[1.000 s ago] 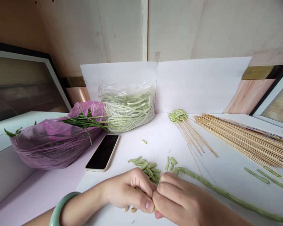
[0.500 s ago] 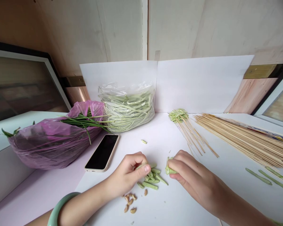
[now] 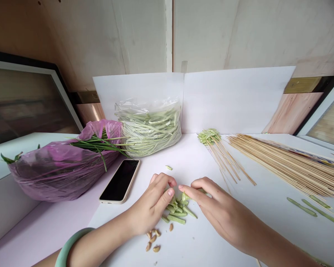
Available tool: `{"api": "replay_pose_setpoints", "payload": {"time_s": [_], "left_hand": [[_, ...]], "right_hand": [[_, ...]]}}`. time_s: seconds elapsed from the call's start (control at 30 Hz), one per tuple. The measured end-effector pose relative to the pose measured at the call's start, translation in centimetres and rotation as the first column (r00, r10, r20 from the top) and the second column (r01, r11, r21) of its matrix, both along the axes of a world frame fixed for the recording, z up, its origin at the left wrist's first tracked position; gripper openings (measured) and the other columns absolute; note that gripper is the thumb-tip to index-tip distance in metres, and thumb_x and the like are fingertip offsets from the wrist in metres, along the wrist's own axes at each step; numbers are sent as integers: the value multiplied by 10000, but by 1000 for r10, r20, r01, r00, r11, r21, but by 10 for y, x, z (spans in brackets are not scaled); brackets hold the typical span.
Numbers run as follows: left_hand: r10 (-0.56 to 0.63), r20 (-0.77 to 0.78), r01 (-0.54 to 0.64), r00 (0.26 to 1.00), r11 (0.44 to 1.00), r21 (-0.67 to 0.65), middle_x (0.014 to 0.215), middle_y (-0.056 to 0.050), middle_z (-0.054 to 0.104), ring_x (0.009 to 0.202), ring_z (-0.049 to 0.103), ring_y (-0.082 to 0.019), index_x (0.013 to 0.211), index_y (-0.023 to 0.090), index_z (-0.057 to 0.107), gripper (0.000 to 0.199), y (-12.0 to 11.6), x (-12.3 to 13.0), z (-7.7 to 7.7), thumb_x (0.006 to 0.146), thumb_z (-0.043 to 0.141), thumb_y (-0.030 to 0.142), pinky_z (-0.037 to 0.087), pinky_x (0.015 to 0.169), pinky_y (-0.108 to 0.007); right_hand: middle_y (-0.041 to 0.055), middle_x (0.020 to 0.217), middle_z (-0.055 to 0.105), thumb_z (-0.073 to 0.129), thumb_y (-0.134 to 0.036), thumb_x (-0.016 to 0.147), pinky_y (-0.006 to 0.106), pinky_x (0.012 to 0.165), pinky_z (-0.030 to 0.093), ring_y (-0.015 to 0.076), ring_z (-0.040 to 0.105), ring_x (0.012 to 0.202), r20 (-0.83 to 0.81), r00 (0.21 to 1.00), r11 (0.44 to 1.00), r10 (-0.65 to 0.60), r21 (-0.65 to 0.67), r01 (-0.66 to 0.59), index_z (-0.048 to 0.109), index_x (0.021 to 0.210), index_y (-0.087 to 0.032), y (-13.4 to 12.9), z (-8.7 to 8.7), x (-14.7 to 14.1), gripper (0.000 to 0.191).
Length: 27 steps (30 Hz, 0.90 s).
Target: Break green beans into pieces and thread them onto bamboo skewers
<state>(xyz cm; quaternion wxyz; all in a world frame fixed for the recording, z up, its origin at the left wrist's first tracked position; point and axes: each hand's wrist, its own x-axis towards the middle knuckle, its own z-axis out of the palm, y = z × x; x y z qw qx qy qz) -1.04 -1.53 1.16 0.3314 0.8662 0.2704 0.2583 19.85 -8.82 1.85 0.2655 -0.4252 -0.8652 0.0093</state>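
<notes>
Cut green bean pieces [image 3: 176, 218] lie in a small pile on the white table between my hands. My left hand [image 3: 150, 205] is curved over the pile's left side, thumb and forefinger apart, with nothing visible between them. Pale green bean pieces [image 3: 186, 196] are held under the fingers of my right hand [image 3: 215, 207], at the pile's upper right. Several brown beans [image 3: 153, 239] lie just below my left hand. One small green bit [image 3: 169, 167] rests beyond the pile.
A phone [image 3: 119, 181] lies at left, near a purple bag [image 3: 64, 170] of greens. Behind stands a clear bag [image 3: 150, 133] of long beans. Skewered bean pieces [image 3: 209, 136] lie at the back, bare wooden skewers [image 3: 284, 159] and loose bean lengths [image 3: 302, 207] at right.
My right hand has moved left toward my left hand, bringing its bean pieces to the pile. The thumb and forefinger of my left hand have parted.
</notes>
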Motion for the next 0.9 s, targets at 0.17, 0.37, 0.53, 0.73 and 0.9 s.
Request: {"api": "replay_pose_setpoints", "payload": {"time_s": [0.17,0.37,0.53,0.73,0.9], "left_hand": [[-74,69,71,995,996,50,890,-40,492,872,437,-205,955,193,498,314,-3,2,2,947,342,466,375,800,-336],[-146,-58,155,988,965,211,781,-39,498,763,431,-200,854,172,545,377,-14,1,5,885,445,534,363,686,-321],[-132,6,124,991,943,310,684,-27,477,694,412,-176,698,175,484,305,-16,0,4,958,365,279,355,646,-304],[-75,-65,93,995,937,337,749,-53,501,737,424,-196,779,167,515,231,-15,-1,6,940,366,237,372,678,-327],[-73,-120,109,990,938,330,712,-48,499,700,427,-199,744,176,518,330,-15,2,7,924,415,433,355,633,-320]], "right_hand": [[70,1013,553,311,36,865,307,799,506,178,577,910,20,1000,999,19,-31,-18,317,1416,-251,2,-12,-2,621],[1,803,535,357,-6,882,256,655,467,143,535,739,-86,995,997,42,-65,-48,439,849,-214,-1,-15,-13,226],[25,881,547,409,-66,910,237,676,481,139,560,768,-102,993,998,54,-33,-58,422,935,-207,0,-7,-16,144],[10,657,503,386,-126,933,259,526,423,169,493,625,-2,1000,996,9,90,-9,521,798,-189,5,-3,-13,201],[-3,605,465,371,-58,891,274,513,334,154,431,578,50,999,990,-9,142,2,490,682,-191,5,-11,-19,276]]}}
